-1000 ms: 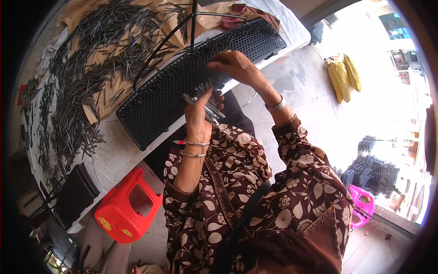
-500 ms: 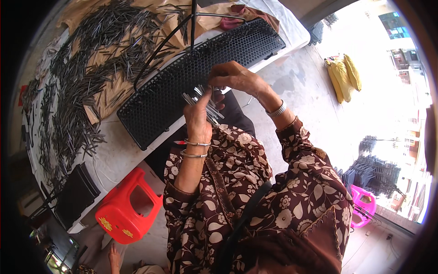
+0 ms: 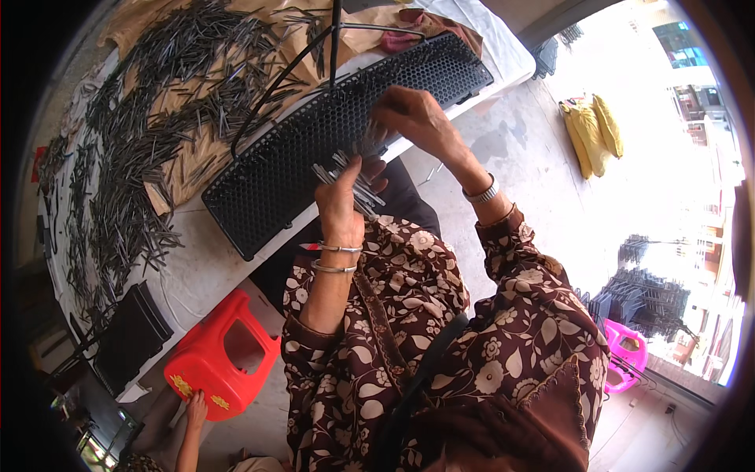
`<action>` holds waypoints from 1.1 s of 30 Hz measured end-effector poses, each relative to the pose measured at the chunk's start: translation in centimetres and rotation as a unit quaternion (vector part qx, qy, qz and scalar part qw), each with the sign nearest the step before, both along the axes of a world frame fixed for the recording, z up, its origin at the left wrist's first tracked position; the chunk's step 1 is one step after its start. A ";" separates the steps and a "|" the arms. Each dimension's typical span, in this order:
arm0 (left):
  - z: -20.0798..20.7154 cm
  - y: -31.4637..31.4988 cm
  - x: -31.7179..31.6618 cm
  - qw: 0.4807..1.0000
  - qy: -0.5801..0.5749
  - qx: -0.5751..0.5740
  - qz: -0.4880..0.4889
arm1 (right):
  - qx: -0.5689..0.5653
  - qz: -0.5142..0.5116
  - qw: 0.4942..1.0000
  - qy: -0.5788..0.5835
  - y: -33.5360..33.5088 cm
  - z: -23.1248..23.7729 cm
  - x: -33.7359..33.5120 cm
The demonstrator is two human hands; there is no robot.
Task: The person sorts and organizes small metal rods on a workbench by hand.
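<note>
A bundle of thin grey metal rods (image 3: 363, 193) lies in my left hand (image 3: 340, 206), its fingers and thumb closed around them. My right hand (image 3: 421, 122) is raised just above and beyond the bundle, over the near edge of a long black perforated rack (image 3: 295, 169). Its fingers are bent together and smeared by motion; what they pinch is too blurred to name. The rack lies slantwise along the table's edge, its surface full of small round holes, with dark pieces standing in rows along its far side.
Many loose dark rods (image 3: 189, 47) cover brown paper on the white-covered table (image 3: 212, 256). A thin black metal frame (image 3: 334, 47) rises behind the rack. Another person's hand (image 3: 197, 407) touches a red plastic stool (image 3: 228, 354). Yellow sacks (image 3: 590, 134) and a pink stool (image 3: 625, 358) stand right.
My right hand has lifted up and to the right, away from the bundle. My left hand stays nearly in place with the rods. The other person's hand has moved up onto the red stool.
</note>
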State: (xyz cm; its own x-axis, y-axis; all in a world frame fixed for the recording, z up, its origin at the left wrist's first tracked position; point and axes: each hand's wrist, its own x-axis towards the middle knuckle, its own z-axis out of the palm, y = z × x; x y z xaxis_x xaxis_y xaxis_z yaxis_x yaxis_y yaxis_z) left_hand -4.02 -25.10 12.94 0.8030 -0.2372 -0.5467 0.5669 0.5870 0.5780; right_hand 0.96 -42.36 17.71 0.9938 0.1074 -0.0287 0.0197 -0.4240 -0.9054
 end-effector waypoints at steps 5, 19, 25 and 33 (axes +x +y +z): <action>0.7 -0.5 0.0 0.998 0.043 -0.052 -0.002 | -0.110 -0.113 0.969 -0.193 0.1 -2.2 2.6; 0.3 -0.4 0.1 0.996 0.082 -0.037 -0.001 | -0.299 -0.117 0.913 -0.251 1.0 -5.6 4.8; 0.0 -0.4 0.1 0.996 0.071 -0.043 0.018 | -0.325 -0.130 0.896 -0.274 0.8 -5.9 4.1; -0.8 -0.3 0.0 0.999 0.032 -0.021 0.001 | -0.112 0.048 0.992 -0.039 0.9 -1.9 -1.3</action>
State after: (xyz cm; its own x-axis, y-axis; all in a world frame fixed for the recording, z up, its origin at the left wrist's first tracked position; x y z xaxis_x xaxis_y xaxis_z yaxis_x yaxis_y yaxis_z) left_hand -4.07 -25.44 12.19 0.7667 -0.2588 -0.5875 0.6011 0.6108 0.5154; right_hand -0.37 -41.47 15.79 0.9792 0.2022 0.0143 0.1367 -0.6067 -0.7831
